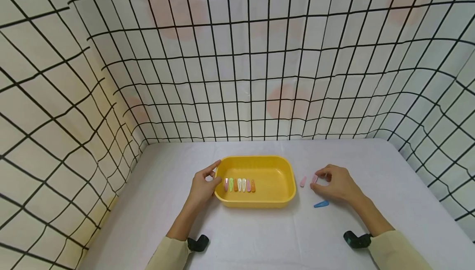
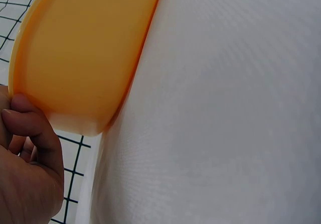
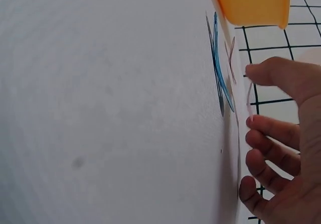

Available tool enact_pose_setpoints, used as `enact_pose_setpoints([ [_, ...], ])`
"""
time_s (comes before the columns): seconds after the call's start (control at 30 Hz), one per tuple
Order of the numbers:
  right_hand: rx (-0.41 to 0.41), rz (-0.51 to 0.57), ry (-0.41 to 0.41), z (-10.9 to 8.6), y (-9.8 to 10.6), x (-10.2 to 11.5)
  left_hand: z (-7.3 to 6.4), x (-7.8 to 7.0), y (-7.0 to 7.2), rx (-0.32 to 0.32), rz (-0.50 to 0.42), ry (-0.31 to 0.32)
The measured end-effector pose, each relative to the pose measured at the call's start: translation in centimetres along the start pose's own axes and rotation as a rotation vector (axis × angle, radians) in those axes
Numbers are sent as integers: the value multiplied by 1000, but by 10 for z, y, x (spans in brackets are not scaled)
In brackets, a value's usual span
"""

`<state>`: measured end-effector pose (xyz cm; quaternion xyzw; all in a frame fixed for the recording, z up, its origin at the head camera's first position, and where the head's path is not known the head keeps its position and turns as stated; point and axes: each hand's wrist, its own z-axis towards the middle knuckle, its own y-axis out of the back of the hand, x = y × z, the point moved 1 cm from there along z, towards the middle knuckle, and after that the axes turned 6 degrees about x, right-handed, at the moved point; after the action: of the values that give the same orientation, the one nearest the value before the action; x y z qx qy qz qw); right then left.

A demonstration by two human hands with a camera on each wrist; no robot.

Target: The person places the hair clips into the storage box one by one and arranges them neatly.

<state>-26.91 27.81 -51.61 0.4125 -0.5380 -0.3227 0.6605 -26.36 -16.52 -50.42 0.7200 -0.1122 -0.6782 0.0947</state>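
Observation:
In the head view my left hand (image 1: 201, 186) grips the left end of a yellow tray (image 1: 256, 204), thumb over the rim. Several snap hair clips (image 1: 243, 185) in pink, green, orange and white lie in a row on the tray's left half. To the right of the tray, my right hand (image 1: 338, 184) pinches a pink hair clip (image 1: 315, 178) by its ends between thumb and index finger, as the right wrist view also shows. Another pink clip (image 1: 303, 181) lies between that hand and the tray. A blue hair clip (image 1: 321, 204) lies just in front of the right hand.
A white cloth (image 1: 252, 237) covers the table. Behind it and along both sides stand white sheets with a black grid (image 1: 237, 68). Each wrist wears a dark device, such as the one at the right cuff (image 1: 357, 240).

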Motion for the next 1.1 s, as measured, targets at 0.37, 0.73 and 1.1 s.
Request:
enact_pose_setpoints([
  [0.37, -53, 36, 107, 3, 14, 10, -1, -1, 0, -1, 9, -10],
  [0.73, -69, 47, 214, 2, 36, 40, -2, -2, 0, -6, 19, -4],
  [1.1, -65, 82, 294, 8, 45, 67, -1, -1, 0, -14, 29, -6],
])
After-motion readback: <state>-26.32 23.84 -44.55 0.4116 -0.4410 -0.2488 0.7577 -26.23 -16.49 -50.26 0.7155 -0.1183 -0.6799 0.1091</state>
